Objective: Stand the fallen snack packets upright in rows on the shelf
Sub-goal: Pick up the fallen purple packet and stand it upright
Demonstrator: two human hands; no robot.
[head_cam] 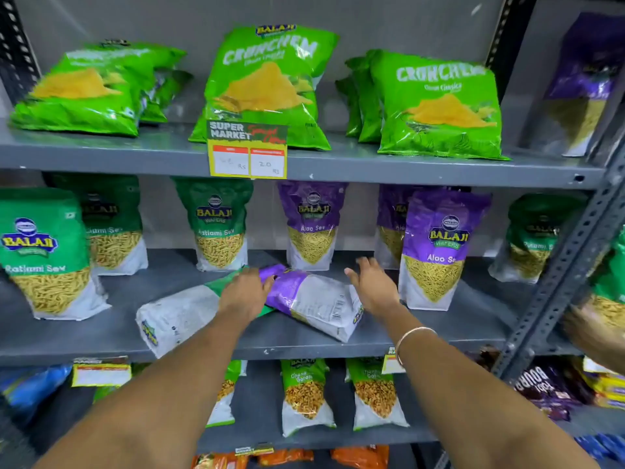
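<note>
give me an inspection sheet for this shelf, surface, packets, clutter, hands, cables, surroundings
Surface: grey middle shelf, bare at the front.
Job's things: purple packet and green packet lie flat, back side up; purple overlaps green. Other packets stand.
Clutter: nothing seen.
Hands: left hand on both fallen packets; right hand open at the purple one's right edge, no grip yet.
Cables: nothing seen.
Surroundings: Crunchem bags above, price tag.

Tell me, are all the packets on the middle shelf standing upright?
No: a purple packet and a green packet lie flat at the front of the middle shelf, between the hands.
</note>
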